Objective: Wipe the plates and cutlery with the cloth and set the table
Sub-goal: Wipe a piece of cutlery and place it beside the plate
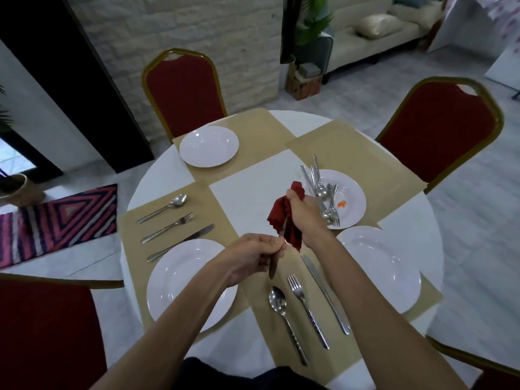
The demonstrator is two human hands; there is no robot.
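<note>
- The left hand sits low and near the middle of the view, closed in a loose fist, knuckles up.
- Its thumb and bent fingers pinch the handle of a piece of cutlery, whose end hangs below the fist.
- The left forearm runs bare from the lower left, rising toward the wrist.
- The right hand is further forward and higher, closed around a red cloth that wraps the cutlery's upper end.
- Its back faces the camera, wrist bent slightly down.
- The right forearm comes bare from the lower right corner.
- The two hands are close together, not touching.
</note>
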